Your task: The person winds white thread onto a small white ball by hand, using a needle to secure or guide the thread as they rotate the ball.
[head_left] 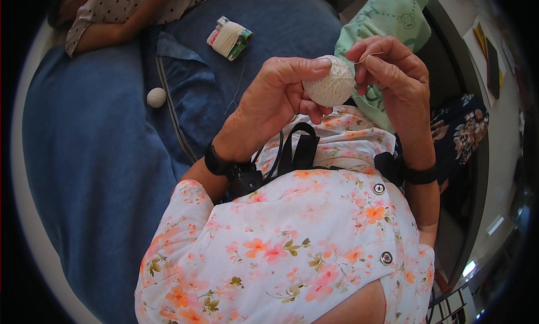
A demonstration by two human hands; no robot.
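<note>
White ball of thread (331, 81) sits gripped in the left hand (275, 99); right hand (393, 77) pinches its loose thread (371, 56) above blue bedding (101, 155).

Bright even daylight, sharp centre, dark fisheye rim

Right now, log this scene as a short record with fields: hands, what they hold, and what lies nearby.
left hand: grips a white ball of thread, thumb across its top
right hand: pinches a thin thread end just beside the ball
surface: blue bedding
nearby: small white ball and a wrapped skein of cream thread on the bedding
other: green cloth behind the hands; another person's arm at the top left
</note>
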